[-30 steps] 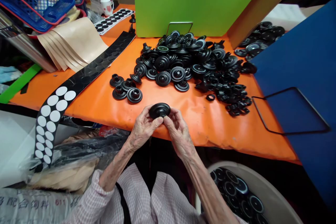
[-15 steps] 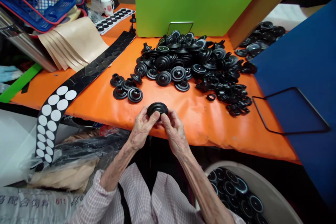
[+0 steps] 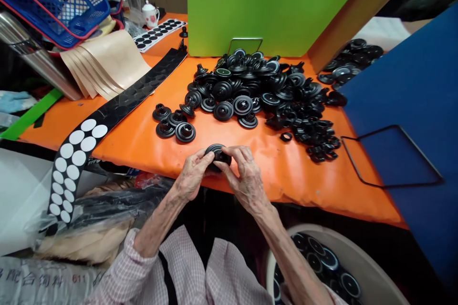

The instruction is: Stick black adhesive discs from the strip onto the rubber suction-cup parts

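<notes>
1. Here, at the near edge of an orange-covered tabletop, I hold a round black fitting up between both hands, just above the surface.
2. My left hand grips the fitting from the left, thumb and fingers closed narrowly around its rim. My right hand comes in from the right, with its fingers curled over the top. The two hands nearly meet, and much of the fitting is hidden behind them.
3. Printed on a woven sack at lower left are the Chinese characters 配合饲料 and the number 611. Lettering on a cardboard panel at upper right is too blurred to read.
4. Ahead of me lies a heap of similar black fittings. Three more stand apart to its left, and a small black ring lies at its near edge.
5. To my left, a black strip of white round stickers runs along the tabletop and hangs over its edge.
6. Behind the heap rises a green board. A blue board stands to the right, and a beige tub of black discs sits beside my right arm.
</notes>
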Available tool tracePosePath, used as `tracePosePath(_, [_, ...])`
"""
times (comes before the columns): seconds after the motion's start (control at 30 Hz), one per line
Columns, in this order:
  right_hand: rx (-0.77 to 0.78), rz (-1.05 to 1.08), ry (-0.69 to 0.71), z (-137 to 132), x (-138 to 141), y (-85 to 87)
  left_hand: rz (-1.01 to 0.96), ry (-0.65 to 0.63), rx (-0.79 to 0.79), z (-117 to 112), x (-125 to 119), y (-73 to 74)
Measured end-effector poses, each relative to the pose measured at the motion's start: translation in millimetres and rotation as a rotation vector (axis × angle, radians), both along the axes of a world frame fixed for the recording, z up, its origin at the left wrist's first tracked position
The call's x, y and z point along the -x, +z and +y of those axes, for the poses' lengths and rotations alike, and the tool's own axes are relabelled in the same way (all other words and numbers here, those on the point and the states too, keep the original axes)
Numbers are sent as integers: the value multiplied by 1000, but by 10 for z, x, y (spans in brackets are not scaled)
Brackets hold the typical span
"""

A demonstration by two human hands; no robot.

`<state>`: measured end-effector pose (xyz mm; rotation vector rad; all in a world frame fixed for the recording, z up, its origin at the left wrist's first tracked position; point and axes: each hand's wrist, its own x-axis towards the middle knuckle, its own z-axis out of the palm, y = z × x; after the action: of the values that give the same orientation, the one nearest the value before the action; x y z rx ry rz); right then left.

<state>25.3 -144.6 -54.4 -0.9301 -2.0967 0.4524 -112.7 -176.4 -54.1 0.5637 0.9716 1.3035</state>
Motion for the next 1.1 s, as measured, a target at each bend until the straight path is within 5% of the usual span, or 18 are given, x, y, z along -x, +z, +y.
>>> tracePosePath(0.17, [4, 75, -125, -41, 92, -187, 24, -1, 15, 13, -39, -63])
tracePosePath(0.33, [209, 79, -71, 187, -3, -245, 192, -43, 72, 158, 95, -74])
tracePosePath(0.6, [149, -84, -466, 1329, -270, -284, 1029, 152, 55, 533, 605, -2])
tracePosePath(0.7, [147, -118, -477, 1441, -278, -285, 1420, 293, 80, 474, 621, 78])
tracePosePath(0.77, [136, -135, -443, 1312, -262, -276, 1508, 425, 59, 391, 529, 116])
tracePosePath(0.83, [131, -152, -395, 1052, -215, -268, 1342, 370, 39, 318, 369, 121])
tracePosePath(0.97, [140, -172, -312, 488, -79, -255, 632, -69, 124, 305, 29, 38])
tracePosePath(1.1, [111, -265, -431, 413, -260, -184, 350, -10, 183, 384, -90, -48])
